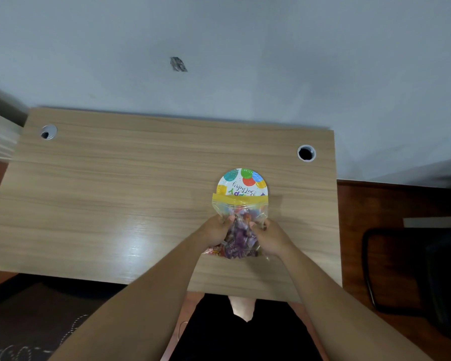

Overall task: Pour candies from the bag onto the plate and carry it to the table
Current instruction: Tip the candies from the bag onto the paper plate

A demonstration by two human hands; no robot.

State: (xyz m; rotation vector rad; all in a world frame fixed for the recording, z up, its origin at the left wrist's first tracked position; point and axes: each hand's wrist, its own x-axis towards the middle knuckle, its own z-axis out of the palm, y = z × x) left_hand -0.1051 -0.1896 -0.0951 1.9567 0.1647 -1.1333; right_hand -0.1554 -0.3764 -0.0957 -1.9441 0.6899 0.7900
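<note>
both forearms come in over the near edge of the worktop (115,204), right of centre. left hand (214,227) and right hand (274,235) each pinch a side of the clear candy bag (241,230), fingers closed on the plastic. bag lies between the hands, bottom end toward the near edge, yellow zip strip (238,199) at the far end. candies (241,238) still inside, mostly purple wrappers, bunched in the lower half. bag mouth overlaps the near rim of the paper plate (242,178), which sits flat on the worktop toward the far right corner; balloon print, "happy birthday" lettering. two cable holes: far left corner (48,132), far right corner (306,153). dark chair (414,269) off the worktop's right edge.
</note>
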